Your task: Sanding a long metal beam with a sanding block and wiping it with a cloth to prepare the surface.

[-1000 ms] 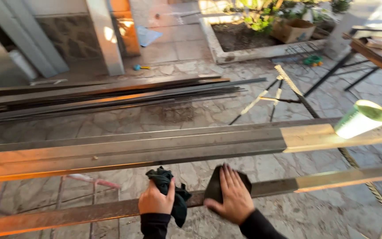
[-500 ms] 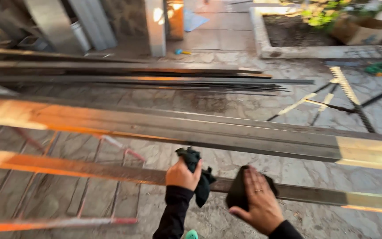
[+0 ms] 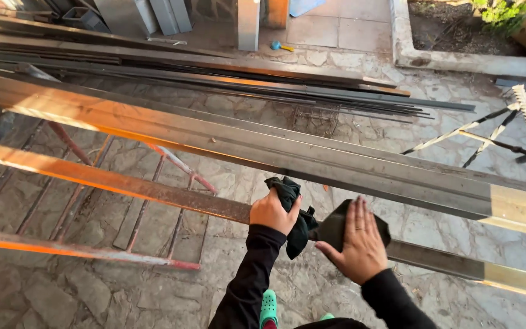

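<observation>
My left hand (image 3: 270, 211) is closed around a bunched dark cloth (image 3: 292, 207) and rests on a long rusty steel bar (image 3: 123, 186) that runs across the view. My right hand (image 3: 360, 240) lies flat, fingers spread, pressing a black pad (image 3: 335, 226) onto the same bar just right of the left hand. A wider steel beam (image 3: 275, 149) lies parallel to it farther away. Black sleeves cover both arms.
Another rusty bar (image 3: 80, 251) runs along the lower left over a red metal stand (image 3: 181, 167). Long steel rods and profiles (image 3: 245, 85) are stacked on the stone-paved ground beyond. A raised planter (image 3: 458, 58) is at top right. My green shoes (image 3: 269, 307) show below.
The view has swung left and down, showing more of the bars' left length. Both hands stay on the near bar, each with its cloth or pad; the right hand's fingers are more spread.
</observation>
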